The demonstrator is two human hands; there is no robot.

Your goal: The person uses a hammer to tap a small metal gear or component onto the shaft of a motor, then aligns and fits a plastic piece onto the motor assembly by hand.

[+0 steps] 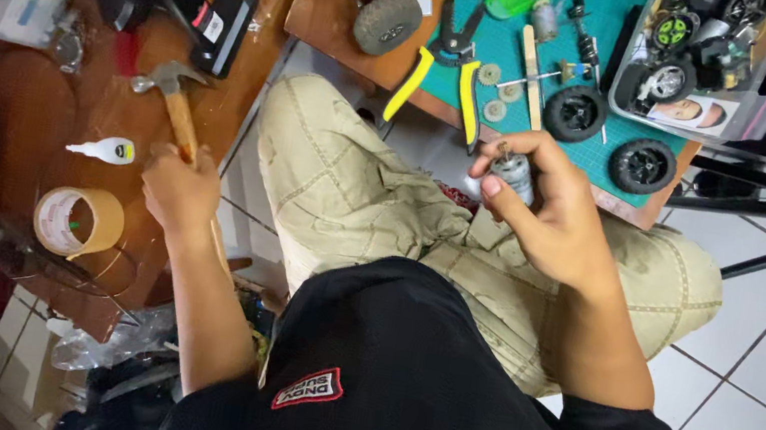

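Risk sits with the small grey motor (513, 172), pinched in the right hand (546, 209) over the lap, just off the green mat (509, 52): a loose pinch would likely drop it to the tiles. Left of the mat, the left hand (179, 190) grips the hammer (178, 109); glue bottle (105, 148) and tape roll (78, 222) crowd its swing.

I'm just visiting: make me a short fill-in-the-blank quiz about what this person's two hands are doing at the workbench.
1. The left hand grips the wooden handle of a ____.
2. The right hand holds a small silver cylindrical ____ above the lap.
3. The pliers on the green cutting mat have ____ handles.
4. Beside the white glue bottle lies a roll of brown ____.

Missing words: hammer; motor; yellow; tape
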